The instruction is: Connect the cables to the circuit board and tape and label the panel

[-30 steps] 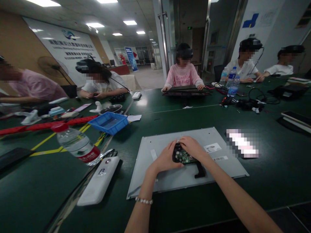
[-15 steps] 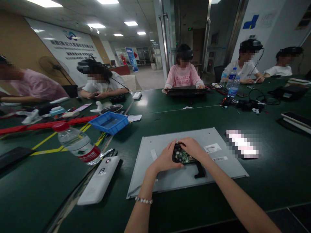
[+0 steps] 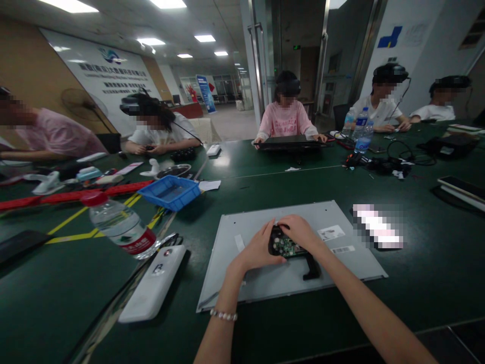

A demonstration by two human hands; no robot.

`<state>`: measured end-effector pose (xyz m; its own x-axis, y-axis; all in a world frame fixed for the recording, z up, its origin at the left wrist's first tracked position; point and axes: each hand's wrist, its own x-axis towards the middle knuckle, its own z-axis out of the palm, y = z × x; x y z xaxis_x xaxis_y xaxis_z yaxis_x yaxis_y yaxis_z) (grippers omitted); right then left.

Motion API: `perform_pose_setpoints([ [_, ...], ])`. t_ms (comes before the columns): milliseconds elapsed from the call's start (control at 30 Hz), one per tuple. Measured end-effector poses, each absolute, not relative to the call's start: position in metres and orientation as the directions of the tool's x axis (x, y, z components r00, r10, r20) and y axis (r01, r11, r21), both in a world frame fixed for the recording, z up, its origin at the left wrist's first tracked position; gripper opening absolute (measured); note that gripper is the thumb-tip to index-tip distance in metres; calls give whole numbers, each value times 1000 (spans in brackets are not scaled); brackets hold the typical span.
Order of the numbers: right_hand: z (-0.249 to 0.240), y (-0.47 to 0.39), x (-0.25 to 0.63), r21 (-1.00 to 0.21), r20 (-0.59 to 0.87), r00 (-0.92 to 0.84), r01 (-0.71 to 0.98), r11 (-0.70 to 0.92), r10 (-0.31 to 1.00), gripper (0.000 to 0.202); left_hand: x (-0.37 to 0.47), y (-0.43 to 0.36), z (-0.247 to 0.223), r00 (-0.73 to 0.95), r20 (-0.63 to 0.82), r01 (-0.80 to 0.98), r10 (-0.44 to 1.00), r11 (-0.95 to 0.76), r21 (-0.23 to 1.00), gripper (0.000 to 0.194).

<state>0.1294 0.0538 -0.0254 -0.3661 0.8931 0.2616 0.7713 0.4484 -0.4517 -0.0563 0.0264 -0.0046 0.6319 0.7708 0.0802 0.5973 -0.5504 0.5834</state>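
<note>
A black plastic housing with a green circuit board (image 3: 287, 244) showing inside rests over a flat light-grey panel (image 3: 227, 258) on the table. My left hand (image 3: 258, 247) is wrapped round its left side, thumb along the lower edge and fingers at the upper edge. Over the top right of the board lies my right hand (image 3: 300, 231), its curled fingertips meeting the upper rim near the left fingers. Whatever those fingertips pinch is too small to make out. From the housing's lower right a black bracket-like arm (image 3: 312, 267) sticks out over the panel.
Left of the panel are a white power bank-like device (image 3: 153, 283), a water bottle (image 3: 121, 227) and a blue tray (image 3: 170, 192). A bright, blurred-out phone-like thing (image 3: 377, 226) lies to the right. Several people sit round the green table (image 3: 273, 187), with bottles and cables at far right.
My hands stay almost in place on the housing, with only a slight shift at the right fingertips. Across the table, a person's hand has moved a little along a dark panel.
</note>
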Motion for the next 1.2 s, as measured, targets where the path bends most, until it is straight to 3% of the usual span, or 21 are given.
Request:
perform_pose_setpoints([
  [1200,-24,52,128,-447,282,-363,769,457,888,27,-58,27,-5,644,67,603,763,-559,570,111],
])
